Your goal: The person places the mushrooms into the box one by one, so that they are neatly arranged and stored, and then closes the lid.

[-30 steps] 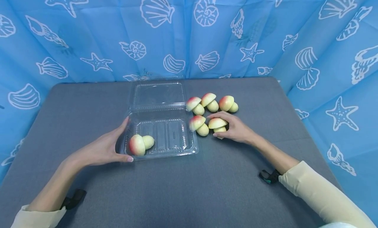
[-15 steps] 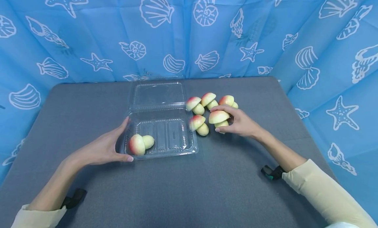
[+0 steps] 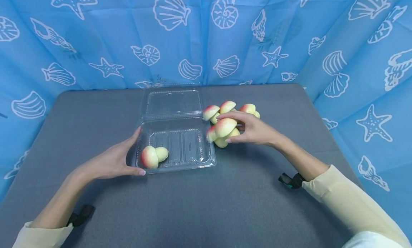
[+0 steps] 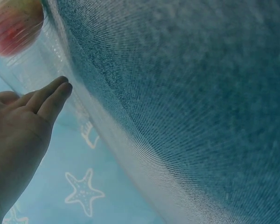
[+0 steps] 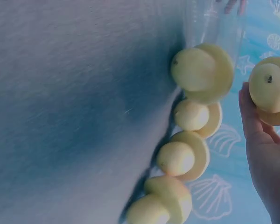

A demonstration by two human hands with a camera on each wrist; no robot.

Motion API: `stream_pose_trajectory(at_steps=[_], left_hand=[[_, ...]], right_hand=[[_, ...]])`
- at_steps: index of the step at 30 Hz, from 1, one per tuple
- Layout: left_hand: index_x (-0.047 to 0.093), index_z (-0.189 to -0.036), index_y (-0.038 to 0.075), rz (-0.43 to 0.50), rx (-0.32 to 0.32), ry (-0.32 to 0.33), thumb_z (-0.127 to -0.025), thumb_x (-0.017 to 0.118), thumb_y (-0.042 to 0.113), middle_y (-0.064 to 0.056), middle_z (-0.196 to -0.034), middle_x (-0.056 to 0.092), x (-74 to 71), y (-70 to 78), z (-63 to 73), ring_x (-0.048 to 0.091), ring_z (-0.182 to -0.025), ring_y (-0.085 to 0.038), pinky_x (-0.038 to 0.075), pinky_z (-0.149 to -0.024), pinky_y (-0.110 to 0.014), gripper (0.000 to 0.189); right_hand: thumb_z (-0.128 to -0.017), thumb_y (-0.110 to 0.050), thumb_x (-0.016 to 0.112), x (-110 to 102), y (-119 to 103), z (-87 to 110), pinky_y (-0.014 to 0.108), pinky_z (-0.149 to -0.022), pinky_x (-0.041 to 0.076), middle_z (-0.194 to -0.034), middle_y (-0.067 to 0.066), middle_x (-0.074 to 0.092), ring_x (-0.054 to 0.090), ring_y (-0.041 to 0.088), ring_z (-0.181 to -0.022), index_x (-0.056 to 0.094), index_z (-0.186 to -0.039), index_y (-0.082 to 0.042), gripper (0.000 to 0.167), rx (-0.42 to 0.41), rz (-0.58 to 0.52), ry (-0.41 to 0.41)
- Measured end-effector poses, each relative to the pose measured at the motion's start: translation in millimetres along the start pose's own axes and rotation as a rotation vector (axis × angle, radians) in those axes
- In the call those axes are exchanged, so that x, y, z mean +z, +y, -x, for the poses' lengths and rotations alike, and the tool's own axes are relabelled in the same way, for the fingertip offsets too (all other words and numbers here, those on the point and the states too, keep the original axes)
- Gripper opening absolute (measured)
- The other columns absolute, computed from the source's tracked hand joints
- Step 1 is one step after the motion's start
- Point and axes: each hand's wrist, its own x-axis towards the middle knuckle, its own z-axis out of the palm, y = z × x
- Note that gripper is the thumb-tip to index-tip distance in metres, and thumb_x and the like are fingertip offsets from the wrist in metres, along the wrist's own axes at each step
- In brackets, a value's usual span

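Observation:
My right hand pinches a toy mushroom with a rounded, pink-tinged cap and pale yellow stem. The held mushroom is raised above the table and overlaps another toy mushroom at the right edge of a clear plastic clamshell box. The right wrist view shows the stem end between thumb and fingers. My left hand rests against the box's left side, thumb at the front corner and fingers extended. Inside the box, at the front left, a toy mushroom lies on its side.
The box's lid lies folded back towards the shell-patterned blue curtain. Behind the right hand, more toy mushrooms lie at the back: one near the lid, one beside it and one further right. Grey cloth covers the table.
My right hand has lifted the mushroom off the table and carried it left, over the mushroom beside the box. My left hand and the box have stayed in place.

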Motion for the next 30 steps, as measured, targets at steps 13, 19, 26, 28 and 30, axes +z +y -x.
stream_pose_trajectory(at_steps=[13, 19, 26, 28, 30], left_hand=[[-0.007, -0.160, 0.012, 0.006, -0.009, -0.003, -0.071, 0.085, 0.056, -0.018, -0.165, 0.006, -1.2, 1.0, 0.2, 0.014, -0.148, -0.044, 0.022, -0.112, -0.065, 0.135], [-0.008, -0.160, 0.014, -0.003, -0.017, -0.004, -0.070, 0.084, 0.059, -0.017, -0.165, 0.006, -0.9, 0.8, 0.7, 0.015, -0.148, -0.044, 0.022, -0.112, -0.065, 0.136], [-0.008, -0.160, 0.014, -0.012, -0.014, 0.000, -0.070, 0.083, 0.060, -0.017, -0.165, 0.006, -0.4, -0.4, 1.0, 0.015, -0.148, -0.043, 0.023, -0.112, -0.064, 0.136], [-0.007, -0.160, 0.013, -0.010, -0.011, 0.001, -0.070, 0.083, 0.059, -0.017, -0.165, 0.006, -0.4, -0.2, 0.9, 0.015, -0.148, -0.043, 0.023, -0.112, -0.064, 0.136], [-0.007, -0.160, 0.013, -0.009, -0.009, 0.003, -0.070, 0.083, 0.060, -0.016, -0.165, 0.006, -0.5, 0.2, 0.8, 0.015, -0.148, -0.043, 0.023, -0.112, -0.063, 0.136]], right_hand=[[-0.082, -0.009, 0.082, 21, -15, -32.0, 0.037, -0.096, 0.051, -0.141, 0.005, 0.053, 0.056, 0.019, -0.115, 0.053, -0.143, -0.008, 0.068, -0.048, 0.021, -0.117], [-0.082, -0.010, 0.082, 32, -16, -45.4, 0.038, -0.095, 0.050, -0.136, 0.000, 0.056, 0.060, 0.017, -0.113, 0.051, -0.145, -0.012, 0.070, -0.018, -0.011, -0.190], [-0.083, -0.016, 0.082, 47, -14, -61.8, 0.037, -0.095, 0.051, -0.137, -0.002, 0.057, 0.062, 0.019, -0.113, 0.053, -0.144, -0.015, 0.067, -0.039, 0.017, -0.249], [-0.084, -0.020, 0.082, 51, -14, -66.1, 0.035, -0.097, 0.050, -0.137, -0.003, 0.057, 0.061, 0.017, -0.114, 0.054, -0.144, -0.015, 0.066, -0.058, 0.052, -0.269], [-0.084, -0.024, 0.081, 55, -13, -69.7, 0.033, -0.097, 0.049, -0.135, -0.004, 0.057, 0.060, 0.015, -0.114, 0.054, -0.143, -0.016, 0.065, -0.082, 0.096, -0.285]])
